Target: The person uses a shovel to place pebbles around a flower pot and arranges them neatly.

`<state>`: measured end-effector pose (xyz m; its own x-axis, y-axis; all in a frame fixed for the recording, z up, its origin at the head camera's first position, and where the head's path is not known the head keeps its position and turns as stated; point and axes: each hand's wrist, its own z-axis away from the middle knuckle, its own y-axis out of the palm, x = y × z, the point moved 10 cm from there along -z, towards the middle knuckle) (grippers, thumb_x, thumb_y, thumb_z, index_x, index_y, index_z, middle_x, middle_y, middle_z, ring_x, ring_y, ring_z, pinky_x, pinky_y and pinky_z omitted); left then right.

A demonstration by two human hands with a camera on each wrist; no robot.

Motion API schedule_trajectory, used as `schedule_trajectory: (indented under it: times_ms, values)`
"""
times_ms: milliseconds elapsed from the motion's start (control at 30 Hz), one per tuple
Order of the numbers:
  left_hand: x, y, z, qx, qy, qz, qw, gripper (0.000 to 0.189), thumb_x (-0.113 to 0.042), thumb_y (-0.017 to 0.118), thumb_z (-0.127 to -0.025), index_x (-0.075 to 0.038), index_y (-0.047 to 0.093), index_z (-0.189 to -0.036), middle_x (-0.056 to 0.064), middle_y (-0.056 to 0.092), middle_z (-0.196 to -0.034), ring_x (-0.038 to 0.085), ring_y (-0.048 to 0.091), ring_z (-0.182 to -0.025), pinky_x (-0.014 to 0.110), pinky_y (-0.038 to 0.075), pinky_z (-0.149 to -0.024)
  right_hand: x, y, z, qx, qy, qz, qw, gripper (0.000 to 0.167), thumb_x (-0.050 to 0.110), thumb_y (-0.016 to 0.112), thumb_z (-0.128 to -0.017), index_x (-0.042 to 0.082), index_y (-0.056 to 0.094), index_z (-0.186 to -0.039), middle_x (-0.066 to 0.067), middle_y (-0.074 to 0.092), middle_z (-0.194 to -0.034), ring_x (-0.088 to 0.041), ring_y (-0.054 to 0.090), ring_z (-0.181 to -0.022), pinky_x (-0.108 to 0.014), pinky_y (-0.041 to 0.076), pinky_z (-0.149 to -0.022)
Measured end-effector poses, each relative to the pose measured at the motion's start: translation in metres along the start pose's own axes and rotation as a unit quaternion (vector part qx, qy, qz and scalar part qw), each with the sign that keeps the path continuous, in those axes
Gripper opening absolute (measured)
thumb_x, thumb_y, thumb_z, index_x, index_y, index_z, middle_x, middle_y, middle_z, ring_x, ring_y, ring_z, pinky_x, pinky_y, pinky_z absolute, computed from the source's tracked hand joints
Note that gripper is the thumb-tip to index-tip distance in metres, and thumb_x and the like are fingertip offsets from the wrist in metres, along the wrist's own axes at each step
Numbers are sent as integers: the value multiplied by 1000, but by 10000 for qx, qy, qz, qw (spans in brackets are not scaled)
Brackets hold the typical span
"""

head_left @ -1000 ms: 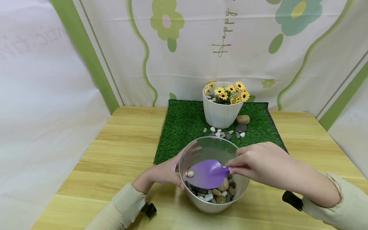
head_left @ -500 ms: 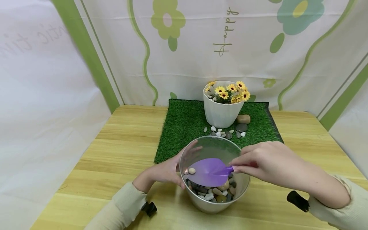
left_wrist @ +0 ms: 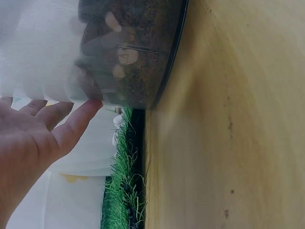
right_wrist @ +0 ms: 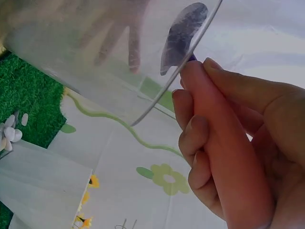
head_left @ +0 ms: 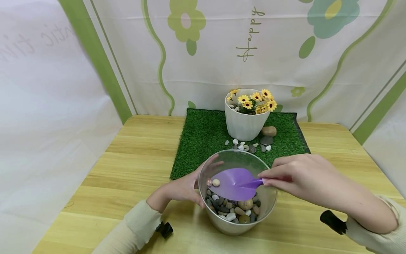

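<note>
A clear plastic bucket [head_left: 233, 227] stands on the table's near part, holding mixed pebbles [head_left: 231, 211]; dark soil shows through its wall in the left wrist view. My left hand [head_left: 182, 188] rests spread against the bucket's left side, fingers on the far side and thumb nearer me; those fingers [left_wrist: 78, 121] look fairly straight. With my right hand [head_left: 304, 180] I grip the pink handle [right_wrist: 224, 143] of a purple hand trowel [head_left: 236, 187]. Its blade is inside the bucket's mouth, above the pebbles, carrying a cream pebble [head_left: 216, 182] and a reddish one [head_left: 209, 182] near its tip.
Behind the bucket lies a green turf mat [head_left: 200, 141]. A white pot [head_left: 244, 127] of yellow flowers [head_left: 247, 102] stands on it, with small pebbles [head_left: 241, 147], a dark stone [head_left: 266, 140] and a brown stone [head_left: 269, 131] around it. A printed cloth [head_left: 215, 63] hangs behind the wooden table [head_left: 127, 158].
My right hand has moved right and slightly up, lifting the trowel blade a little. The two pebbles shift with it, and more of the pebbles below show. The left hand and bucket hold nearly still.
</note>
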<state>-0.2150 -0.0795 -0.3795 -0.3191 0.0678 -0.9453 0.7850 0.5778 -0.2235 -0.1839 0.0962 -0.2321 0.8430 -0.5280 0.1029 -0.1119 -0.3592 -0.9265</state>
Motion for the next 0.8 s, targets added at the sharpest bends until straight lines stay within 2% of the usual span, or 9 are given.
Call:
schedule_trajectory:
  times_ms: [267, 467, 633, 800]
  values:
    - [0, 0, 0, 28, 40, 87, 10000, 134, -68, 76, -75, -26, -16, -163, 15, 3, -170, 29, 13, -155, 46, 22, -123, -3, -5, 6, -59, 90, 197, 9997, 18, 27, 82, -86, 33, 82, -103, 33, 51, -81, 14, 37, -60, -14, 28, -45]
    - [0, 1, 0, 54, 43, 224, 9997, 136, -65, 78, -76, -24, -17, -163, 18, 2, -170, 34, 18, -154, 44, 23, -123, -8, -10, 11, -189, 138, 408, 9989, 13, 38, 75, -93, 31, 83, -101, 32, 51, -80, 14, 36, -60, -14, 27, -44]
    - [-2, 2, -1, 91, 186, 297, 9993, 135, -61, 79, -78, -21, -18, -163, 21, 0, -169, 33, 13, -155, 48, 20, -123, -17, -14, 15, -162, 413, 599, 9972, 15, 33, 81, -86, 31, 83, -101, 33, 51, -78, 13, 35, -58, -15, 26, -43]
    - [-5, 4, -1, 173, 353, 300, 9988, 134, -59, 78, -80, -17, -20, -162, 25, 0, -168, 41, 14, -153, 53, 17, -123, -30, -16, 20, -50, 755, 794, 9940, 19, 31, 84, -82, 29, 83, -101, 31, 54, -78, 12, 36, -57, -17, 26, -42]
